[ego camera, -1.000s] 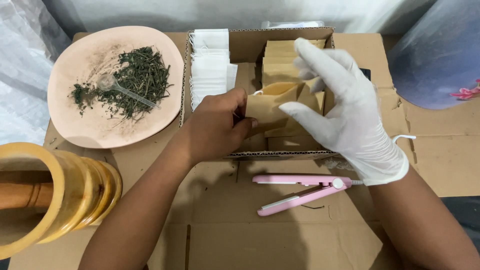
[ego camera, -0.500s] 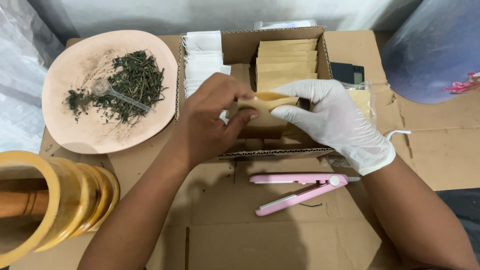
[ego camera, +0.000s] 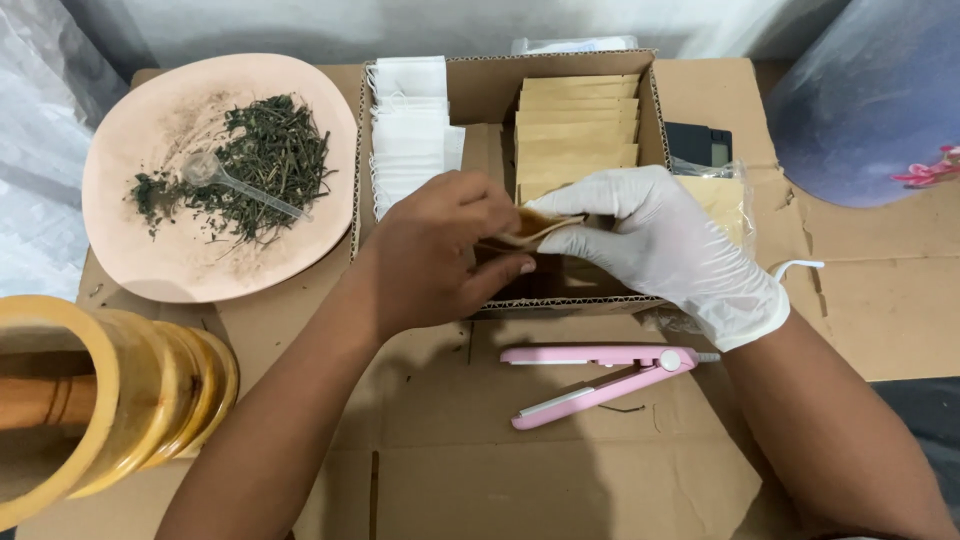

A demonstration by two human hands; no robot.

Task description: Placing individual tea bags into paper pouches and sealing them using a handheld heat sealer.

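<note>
Both hands pinch 1 brown paper pouch [ego camera: 535, 226] over the cardboard box [ego camera: 655, 110]: bare left hand [ego camera: 440, 255], gloved right hand [ego camera: 655, 240]. The pouch looks unsealed; the pink sealer [ego camera: 600, 378] lies untouched.

The right hand [ego camera: 665, 245] wears a thin white disposable glove, rolled at the wrist. The left hand [ego camera: 440, 255] is bare. Both forearms are unsleeved.
</note>
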